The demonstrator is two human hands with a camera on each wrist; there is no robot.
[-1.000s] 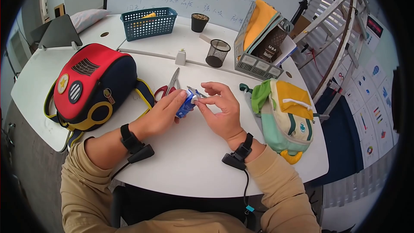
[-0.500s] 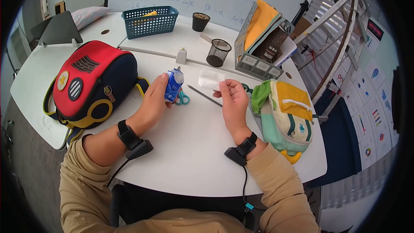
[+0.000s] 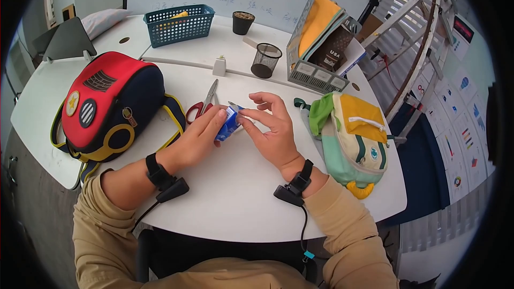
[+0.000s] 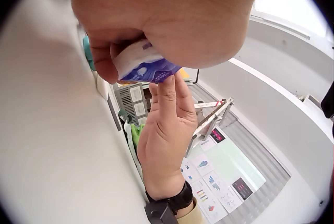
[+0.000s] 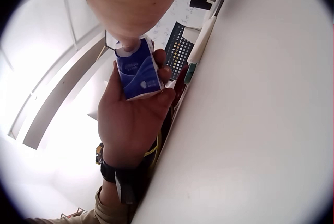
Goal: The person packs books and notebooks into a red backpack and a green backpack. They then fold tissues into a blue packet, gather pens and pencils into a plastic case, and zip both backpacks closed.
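A small blue and white tissue pack (image 3: pixel 228 124) is held tilted over the table by my left hand (image 3: pixel 196 135), fingers around its side. My right hand (image 3: pixel 272 132) pinches the pack's upper end between thumb and index finger, its other fingers raised. From the right wrist view, the pack (image 5: pixel 140 75) lies along the left palm, and the right fingertips are at its open end. Red-handled scissors (image 3: pixel 202 104) lie just beyond the left hand. In the left wrist view a dark pencil (image 4: pixel 114 115) lies on the table beyond the pack.
A red and navy backpack (image 3: pixel 115 101) stands at left, a cream and green one (image 3: pixel 356 139) lies at right. Farther back are a teal basket (image 3: pixel 179 27), a potted plant (image 3: pixel 242 23), a mesh pen cup (image 3: pixel 266 61) and a grey file box (image 3: pixel 316 72).
Half a second ago my right hand held a white tissue out to the right of the pack. It is now back at the pack's end, and that tissue is out of sight. The left hand lowered slightly.
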